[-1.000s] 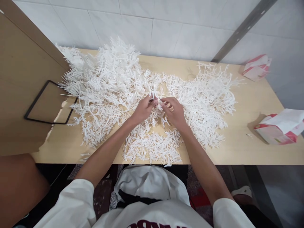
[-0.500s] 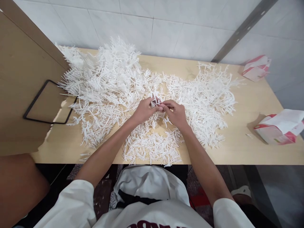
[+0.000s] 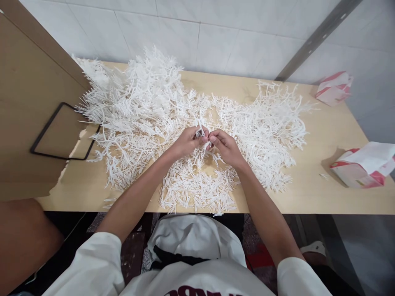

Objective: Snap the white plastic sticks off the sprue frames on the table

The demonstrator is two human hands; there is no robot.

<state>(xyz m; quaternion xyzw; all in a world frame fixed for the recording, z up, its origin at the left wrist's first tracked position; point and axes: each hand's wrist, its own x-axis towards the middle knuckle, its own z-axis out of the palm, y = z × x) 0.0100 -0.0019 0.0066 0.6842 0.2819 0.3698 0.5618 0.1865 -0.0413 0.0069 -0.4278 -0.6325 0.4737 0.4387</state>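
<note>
My left hand (image 3: 191,139) is closed around a white branching plastic sprig (image 3: 200,132), whose tips poke out above the fingers. Close beside it, my right hand (image 3: 224,146) pinches with thumb and forefinger at the sprig's near end; the exact grip is partly hidden by the fingers. Beneath both hands lie loose white sprigs (image 3: 199,191) scattered toward the table's front edge. A tall heap of white branched pieces (image 3: 148,90) rises to the left, and another pile (image 3: 265,123) spreads to the right.
The wooden table (image 3: 314,189) runs along a tiled wall (image 3: 216,37). A cardboard panel (image 3: 31,82) with a black rectangular frame (image 3: 58,157) stands at left. Two red-and-white paper boxes, one near (image 3: 361,168) and one far (image 3: 335,88), sit at right. Another person's limb (image 3: 27,242) shows lower left.
Both hands have shifted slightly, and the fingertips that met between them are now a little apart. My right hand has turned somewhat over the sprig. The piles look the same.
</note>
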